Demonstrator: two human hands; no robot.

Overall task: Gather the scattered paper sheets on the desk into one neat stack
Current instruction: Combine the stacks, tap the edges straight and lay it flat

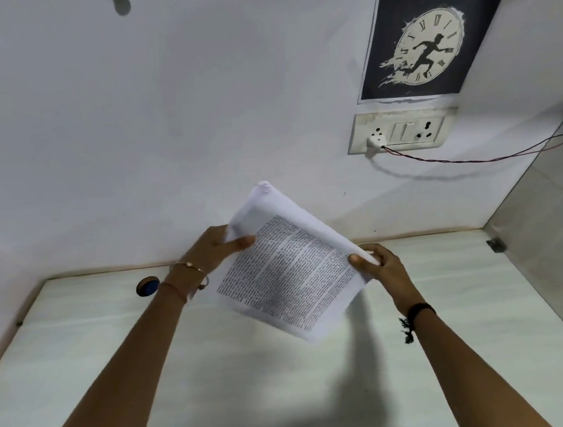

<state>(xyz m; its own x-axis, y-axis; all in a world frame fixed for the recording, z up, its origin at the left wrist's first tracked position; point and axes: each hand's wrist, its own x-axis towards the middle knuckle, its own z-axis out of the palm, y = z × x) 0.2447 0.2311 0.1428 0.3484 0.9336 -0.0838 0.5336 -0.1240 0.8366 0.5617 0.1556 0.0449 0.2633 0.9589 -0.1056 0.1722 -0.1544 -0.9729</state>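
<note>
A bundle of white printed paper sheets (289, 274) hangs in the air above the pale desk (114, 350), turned diagonally with its text side toward me. My left hand (215, 250) pinches the bundle's upper left edge, thumb on the printed face. At the right edge my right hand (378, 266) grips the sheets, thumb on top. The sheets' top corner curls over. No loose sheet lies on the visible desk surface.
A round cable hole (148, 285) sits in the desk's back left. On the wall at right are a switch and socket plate (399, 130) with a plugged wire, and a dark clock poster (428, 34). A side panel (550, 239) bounds the desk on the right.
</note>
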